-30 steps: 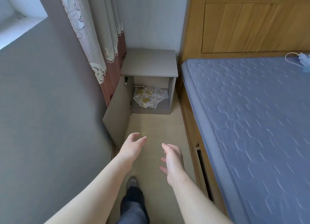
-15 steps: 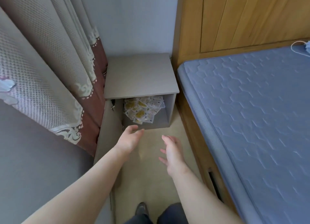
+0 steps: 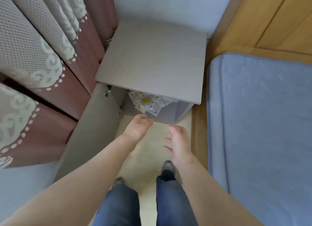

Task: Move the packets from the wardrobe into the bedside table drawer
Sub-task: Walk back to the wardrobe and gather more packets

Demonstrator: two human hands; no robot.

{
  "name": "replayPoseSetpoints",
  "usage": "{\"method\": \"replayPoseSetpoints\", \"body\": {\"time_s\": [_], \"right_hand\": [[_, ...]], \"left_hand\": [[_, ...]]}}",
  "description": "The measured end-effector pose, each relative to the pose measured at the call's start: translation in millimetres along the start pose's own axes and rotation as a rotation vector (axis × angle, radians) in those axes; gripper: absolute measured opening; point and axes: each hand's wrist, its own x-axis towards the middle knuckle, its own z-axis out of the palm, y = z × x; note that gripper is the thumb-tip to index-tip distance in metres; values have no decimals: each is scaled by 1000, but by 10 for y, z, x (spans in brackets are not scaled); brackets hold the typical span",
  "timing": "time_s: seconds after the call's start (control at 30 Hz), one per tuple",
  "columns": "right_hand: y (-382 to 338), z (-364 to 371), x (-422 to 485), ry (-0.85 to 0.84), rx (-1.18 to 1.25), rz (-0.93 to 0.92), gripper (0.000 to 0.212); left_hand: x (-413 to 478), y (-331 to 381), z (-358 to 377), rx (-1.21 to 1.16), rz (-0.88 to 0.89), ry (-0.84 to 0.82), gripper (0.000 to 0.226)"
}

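My left grip (image 3: 138,128) hangs with its fingers loosely curled and has hold of nothing. The thumb and forefinger tips look as if they nearly meet, though the blur there is too heavy for me to be sure. My right grip (image 3: 180,141) is spread wide, fingers straight and apart, palm turned toward the left one, and it is also empty and touching nothing. Both are held out over the pale floor (image 3: 148,151), side by side with a gap between them, the left a little further forward.

The packets (image 3: 148,102) lie in a loose heap inside the open compartment (image 3: 181,110) of the grey bedside unit. They are white sachets with yellow print, half hidden under the front edge of its worktop (image 3: 152,60). The heap sits just beyond my left fingertips and slightly to their right, near them but not touching. It is further from the right grip, up and to its left.

The unit's door (image 3: 94,124) stands swung out on the left, running alongside my left forearm. Past it hangs a patterned curtain (image 3: 42,56) with a dark red lower band. On the right a blue quilted mattress (image 3: 261,124) lies in a wooden bed frame (image 3: 273,19), close against the unit's side. Below the grips I see my legs in dark jeans (image 3: 168,200) and two grey shoes (image 3: 167,165).
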Motion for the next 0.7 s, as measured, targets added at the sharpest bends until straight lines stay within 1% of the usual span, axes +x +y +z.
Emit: {"method": "replayPoseSetpoints", "body": {"time_s": [0.17, 0.27, 0.33, 0.4, 0.43, 0.5, 0.57, 0.7], "right_hand": [[193, 189, 839, -38, -85, 35, 13], [488, 365, 1520, -36, -119, 33, 27], [710, 482, 2019, -32, -152, 19, 32], [921, 597, 2559, -37, -177, -13, 27], [1023, 655, 2840, -37, -185, -37, 25], [1226, 785, 3418, -17, -225, -115, 28], [1460, 918, 3972, 1, -291, -186, 31], [1806, 1069, 4863, -22, -386, -262, 22]], "left_hand": [[810, -293, 130, -33, -28, 42, 41], [1436, -607, 196, -5, -29, 94, 43], [1880, -819, 262, 5, -6, 109, 37], [2361, -1028, 340, 22, 40, 119, 29], [2613, -1141, 380, 21, 62, 132, 33], [3128, -1376, 463, 34, 95, 151, 43], [3612, -1651, 539, 73, 124, 164, 45], [4384, -2108, 605, 197, 207, 184, 46]]}}
